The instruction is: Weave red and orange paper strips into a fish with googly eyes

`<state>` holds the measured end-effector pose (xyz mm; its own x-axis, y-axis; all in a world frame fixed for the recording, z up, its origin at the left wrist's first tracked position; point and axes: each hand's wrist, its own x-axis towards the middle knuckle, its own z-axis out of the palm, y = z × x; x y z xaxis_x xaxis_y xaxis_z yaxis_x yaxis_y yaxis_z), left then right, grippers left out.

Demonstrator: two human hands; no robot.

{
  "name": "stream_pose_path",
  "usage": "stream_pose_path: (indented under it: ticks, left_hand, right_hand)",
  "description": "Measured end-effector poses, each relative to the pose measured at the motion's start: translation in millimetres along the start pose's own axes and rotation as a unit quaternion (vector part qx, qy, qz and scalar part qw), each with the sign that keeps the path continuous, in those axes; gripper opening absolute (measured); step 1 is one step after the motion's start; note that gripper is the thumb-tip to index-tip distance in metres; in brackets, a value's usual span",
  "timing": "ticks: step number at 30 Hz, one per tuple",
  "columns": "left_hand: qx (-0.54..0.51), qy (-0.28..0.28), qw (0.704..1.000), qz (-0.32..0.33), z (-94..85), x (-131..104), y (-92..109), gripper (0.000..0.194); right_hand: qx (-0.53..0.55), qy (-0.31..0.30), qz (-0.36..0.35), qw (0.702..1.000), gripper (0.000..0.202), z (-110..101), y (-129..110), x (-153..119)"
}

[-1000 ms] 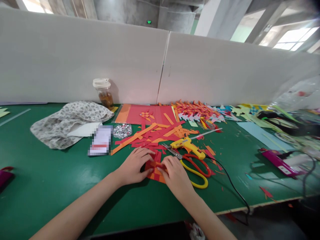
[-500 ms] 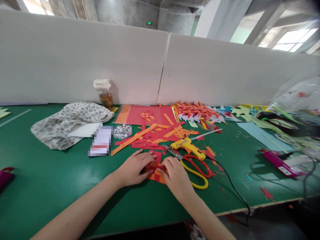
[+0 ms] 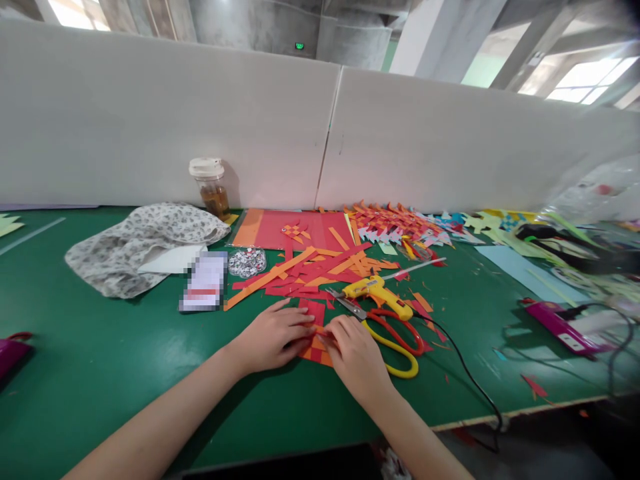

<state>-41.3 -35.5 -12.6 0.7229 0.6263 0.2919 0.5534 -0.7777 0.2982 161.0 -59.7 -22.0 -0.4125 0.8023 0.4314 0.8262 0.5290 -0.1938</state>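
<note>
Low over the table, both hands work at a small woven piece of orange and red paper strips [image 3: 319, 355]. My left hand [image 3: 270, 339] grips its left side, fingers bent over the top edge and thumb below. From the right, my right hand [image 3: 357, 357] pinches an orange strip of the same piece between thumb and fingers. The fingertips hide part of the weave. A red strip [image 3: 313, 309] sticks out beyond the far edge. Beside the right hand lie scissors [image 3: 413, 369] with red and yellow handles, partly under a yellow hot glue gun [image 3: 385, 295].
Loose paper strips [image 3: 300, 270] pile up ahead, before a plastic-covered red sheet [image 3: 320, 227] bearing a paper fish [image 3: 296, 231]. Left are a bag of googly eyes [image 3: 247, 262], a phone [image 3: 206, 281], a cloth [image 3: 120, 253] and a drink cup [image 3: 214, 190]. A purple power strip [image 3: 555, 327] lies right.
The fingers have shifted slightly on the weave, and more of its orange and red strips shows between the hands. The view has moved a little; everything else lies as before.
</note>
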Motion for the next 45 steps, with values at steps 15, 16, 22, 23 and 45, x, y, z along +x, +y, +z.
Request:
stream_pose_path:
  ticks: [15,16,22,23,45]
  left_hand:
    - [0.012,0.058,0.998,0.009,-1.4,3,3,0.019]
    - [0.015,0.060,0.998,0.016,-0.3,3,3,0.018]
    - [0.047,0.091,0.993,0.065,5.3,0,-1,0.019]
    - [0.051,0.092,0.992,0.071,5.5,0,-1,0.020]
    - [0.058,0.083,0.995,0.000,8.0,-1,18,0.034]
  right_hand:
    - [-0.008,0.015,0.007,1.000,0.013,3,2,1]
    - [-0.008,0.017,0.007,1.000,0.012,3,2,1]
    - [-0.008,0.026,0.005,1.000,0.015,4,2,2]
    - [-0.009,0.027,0.004,1.000,0.015,3,2,2]
    - [-0.025,0.018,-0.003,1.000,0.016,1,0,3]
